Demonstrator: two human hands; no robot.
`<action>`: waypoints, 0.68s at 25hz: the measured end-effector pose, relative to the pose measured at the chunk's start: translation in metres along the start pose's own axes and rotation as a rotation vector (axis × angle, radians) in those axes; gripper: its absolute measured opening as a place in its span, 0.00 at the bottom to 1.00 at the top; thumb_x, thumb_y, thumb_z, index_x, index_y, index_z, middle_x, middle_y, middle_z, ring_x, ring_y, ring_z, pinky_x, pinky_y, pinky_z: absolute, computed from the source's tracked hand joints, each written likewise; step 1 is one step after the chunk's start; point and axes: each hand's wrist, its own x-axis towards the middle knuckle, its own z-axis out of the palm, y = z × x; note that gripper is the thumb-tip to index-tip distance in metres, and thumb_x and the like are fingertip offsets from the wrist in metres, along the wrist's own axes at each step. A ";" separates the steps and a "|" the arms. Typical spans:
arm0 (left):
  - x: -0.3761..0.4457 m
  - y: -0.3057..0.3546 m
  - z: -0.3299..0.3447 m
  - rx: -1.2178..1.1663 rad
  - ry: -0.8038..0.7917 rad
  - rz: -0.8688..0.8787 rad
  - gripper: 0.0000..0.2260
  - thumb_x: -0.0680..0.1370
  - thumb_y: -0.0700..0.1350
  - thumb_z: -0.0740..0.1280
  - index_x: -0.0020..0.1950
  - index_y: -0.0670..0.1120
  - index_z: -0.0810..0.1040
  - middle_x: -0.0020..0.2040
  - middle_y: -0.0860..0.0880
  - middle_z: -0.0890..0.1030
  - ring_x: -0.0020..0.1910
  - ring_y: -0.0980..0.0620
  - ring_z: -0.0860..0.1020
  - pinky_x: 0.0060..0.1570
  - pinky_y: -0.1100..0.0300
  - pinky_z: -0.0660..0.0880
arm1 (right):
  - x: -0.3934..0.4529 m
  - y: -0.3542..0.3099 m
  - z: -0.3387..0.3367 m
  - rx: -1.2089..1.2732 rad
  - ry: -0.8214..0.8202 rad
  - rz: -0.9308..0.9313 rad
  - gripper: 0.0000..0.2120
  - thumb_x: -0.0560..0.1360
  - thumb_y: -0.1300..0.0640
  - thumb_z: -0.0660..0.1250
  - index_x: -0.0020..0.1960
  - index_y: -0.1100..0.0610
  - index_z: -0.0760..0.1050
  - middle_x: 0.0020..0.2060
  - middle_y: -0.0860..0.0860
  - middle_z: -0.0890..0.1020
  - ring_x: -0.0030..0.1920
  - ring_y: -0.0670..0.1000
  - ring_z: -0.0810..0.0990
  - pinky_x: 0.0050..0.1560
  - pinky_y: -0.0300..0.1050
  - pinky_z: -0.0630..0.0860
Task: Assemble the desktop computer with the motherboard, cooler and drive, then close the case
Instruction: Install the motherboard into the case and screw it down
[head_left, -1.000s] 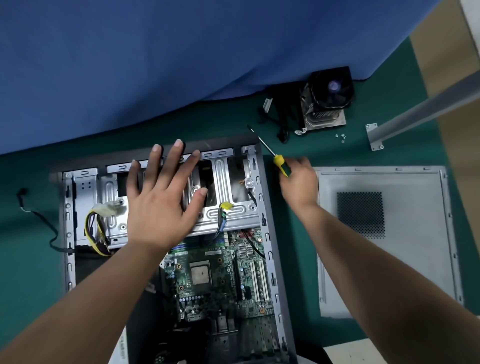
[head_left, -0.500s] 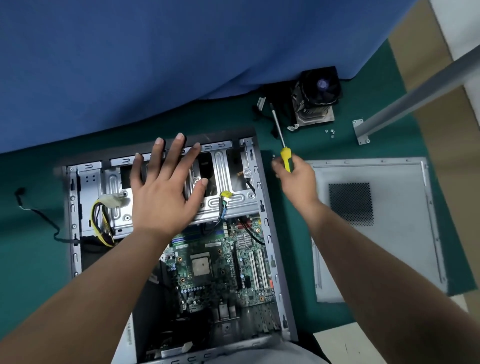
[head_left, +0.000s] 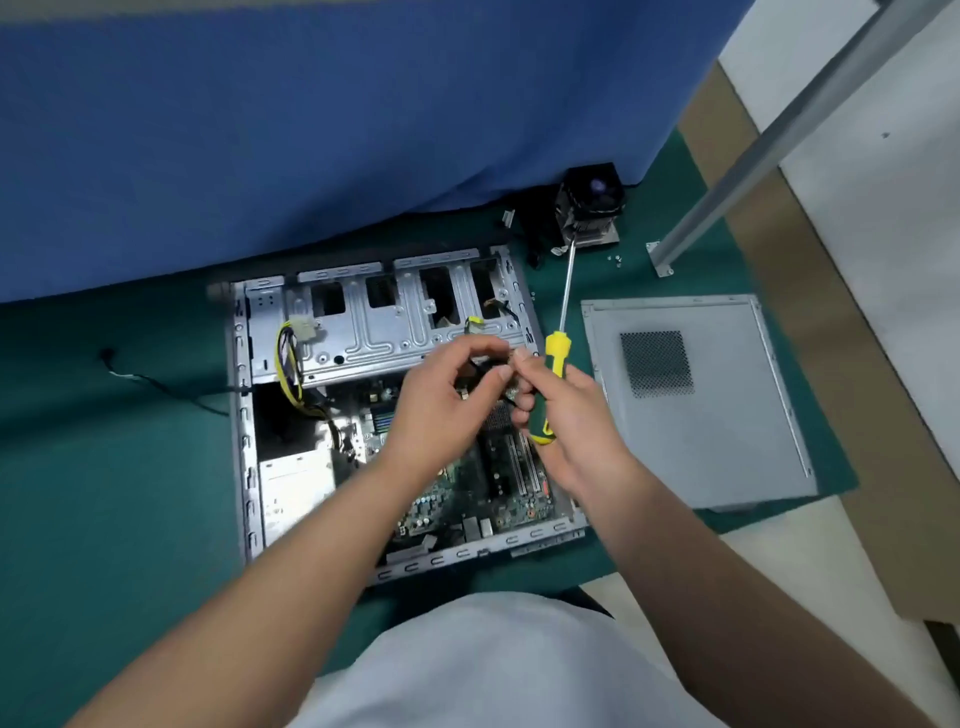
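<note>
**Computer case open on the green mat, both my hands meeting above the motherboard**

The computer case (head_left: 244, 415) lies on its side on the green mat (head_left: 104, 493) that covers the tabletop, its open face turned up toward me. Inside, the motherboard (head_left: 498, 488) sits in the right half, and the metal drive cage (head_left: 374, 327) spans the far end, with a bundle of yellow and black power cables (head_left: 288, 364) drooping from its left side.

My right hand (head_left: 566, 415) has its grip curled round the yellow-and-green handle of the screwdriver (head_left: 550, 389); the shaft points up and away from me, its tip reaching toward the cooler (head_left: 589, 208), which stands well apart from the case at the far edge of the mat, by the blue cloth (head_left: 311, 130). My left hand (head_left: 436, 405) hovers over the board with thumb and forefinger pinched together right against my right fingertips (whatever small thing is between them is too blurred to name).

The side panel (head_left: 727, 415) lies flat on the mat just right of the case, vent grille facing up. A few small screws (head_left: 615, 258) rest near the cooler, beside the foot of a slanted metal bar (head_left: 753, 156).
</note>
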 end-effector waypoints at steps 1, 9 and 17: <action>-0.015 0.004 0.004 -0.127 0.029 -0.017 0.08 0.80 0.49 0.71 0.59 0.55 0.82 0.55 0.58 0.85 0.55 0.58 0.82 0.57 0.57 0.80 | -0.009 0.006 0.004 0.042 -0.015 0.025 0.07 0.75 0.55 0.76 0.51 0.57 0.82 0.35 0.50 0.77 0.31 0.46 0.73 0.30 0.39 0.72; -0.064 0.001 -0.020 -0.307 0.056 -0.122 0.04 0.78 0.45 0.74 0.52 0.50 0.87 0.48 0.53 0.87 0.51 0.53 0.85 0.53 0.58 0.81 | -0.055 0.043 0.020 0.171 -0.071 0.152 0.10 0.74 0.53 0.78 0.49 0.57 0.81 0.33 0.50 0.76 0.29 0.46 0.73 0.28 0.39 0.71; -0.062 0.000 -0.030 -0.996 0.175 -0.427 0.02 0.83 0.37 0.65 0.53 0.41 0.77 0.56 0.39 0.85 0.59 0.39 0.83 0.57 0.50 0.82 | -0.067 0.040 0.010 -0.506 -0.163 0.038 0.07 0.76 0.53 0.73 0.51 0.56 0.82 0.38 0.50 0.79 0.32 0.46 0.74 0.33 0.41 0.71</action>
